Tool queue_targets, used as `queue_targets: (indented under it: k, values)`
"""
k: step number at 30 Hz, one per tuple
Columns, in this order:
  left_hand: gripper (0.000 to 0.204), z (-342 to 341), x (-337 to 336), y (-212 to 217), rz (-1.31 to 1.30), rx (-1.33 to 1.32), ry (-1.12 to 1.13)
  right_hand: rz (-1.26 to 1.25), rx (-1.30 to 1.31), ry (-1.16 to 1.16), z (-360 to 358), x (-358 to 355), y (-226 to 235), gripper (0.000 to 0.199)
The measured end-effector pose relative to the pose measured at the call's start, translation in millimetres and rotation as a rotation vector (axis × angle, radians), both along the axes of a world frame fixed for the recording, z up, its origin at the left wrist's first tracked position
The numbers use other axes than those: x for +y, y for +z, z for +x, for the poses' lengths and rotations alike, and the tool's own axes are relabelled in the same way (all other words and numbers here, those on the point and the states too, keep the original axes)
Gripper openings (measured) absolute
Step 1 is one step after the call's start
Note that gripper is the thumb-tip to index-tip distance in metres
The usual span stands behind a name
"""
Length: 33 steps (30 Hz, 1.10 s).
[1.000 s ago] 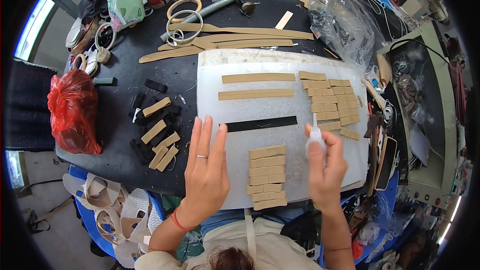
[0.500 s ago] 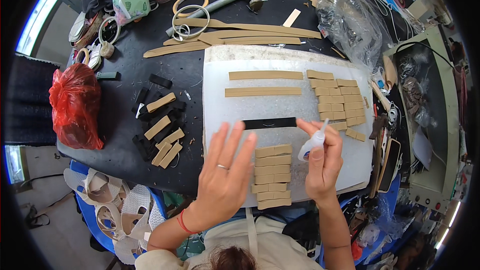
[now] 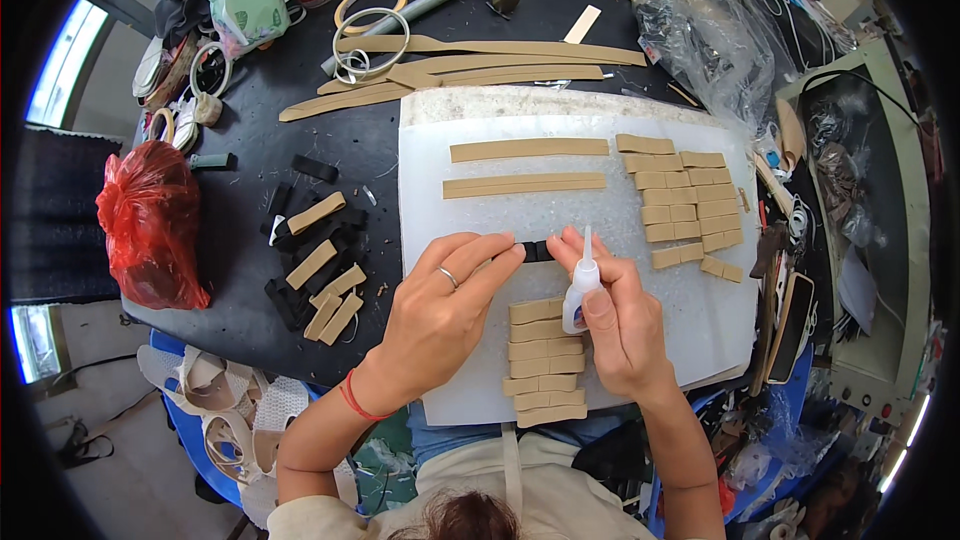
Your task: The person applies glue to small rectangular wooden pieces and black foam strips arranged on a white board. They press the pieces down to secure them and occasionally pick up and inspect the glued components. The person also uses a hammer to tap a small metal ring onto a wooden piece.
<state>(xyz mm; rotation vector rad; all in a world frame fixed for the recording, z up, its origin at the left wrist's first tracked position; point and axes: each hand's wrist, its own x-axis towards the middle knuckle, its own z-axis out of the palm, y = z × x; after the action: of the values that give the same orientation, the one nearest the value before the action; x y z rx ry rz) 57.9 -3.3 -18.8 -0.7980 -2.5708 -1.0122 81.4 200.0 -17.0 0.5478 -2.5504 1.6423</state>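
The black table [image 3: 235, 230] was the largest thing, and a white board [image 3: 690, 330] lay on its near part. At the table's far right corner there was a crumpled clear plastic bag [image 3: 700, 30], and at its left edge sat a red plastic bag [image 3: 150, 225]. Long tan straps [image 3: 540, 51] lay across the table, just beyond the far edge of the board.

The left hand [image 3: 435, 305] was above the board with bent fingers, and its fingertips touched the left end of a black strip; whether its thumb pinched from below, I cannot tell. The right hand [image 3: 625, 325] was closed around a white bottle, while its forward fingers reached the strip's right end. Behind the straps rested a hammer [image 3: 430, 8].

Two flat tan strips [image 3: 525, 149] lay side by side near the far edge of the board. The white bottle [image 3: 582, 295] had its thin nozzle pointing toward this far edge. Folded tan pieces [image 3: 665, 197] stood in two columns near the board's right edge, and more of them made a column toward its near edge. The black strip [image 3: 542, 251] was over the board's middle, showing only a short part between the fingertips.
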Motion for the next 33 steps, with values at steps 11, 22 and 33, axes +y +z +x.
queue_targets:
  k: [11,22,33]
  values:
    - [0.035,-0.5,-0.2,-0.7,-0.025,0.004,0.003,0.033,0.050,0.000,-3.0,-2.5,-0.2,0.029]
    - [0.037,1.8,-3.4,1.5,-0.224,0.088,-0.093,0.328,0.133,-0.031,1.0,-11.9,6.8,0.021]
    - [0.044,3.6,3.0,16.7,-0.415,0.168,-0.098,0.241,0.022,-0.099,0.4,-8.6,12.0,0.018]
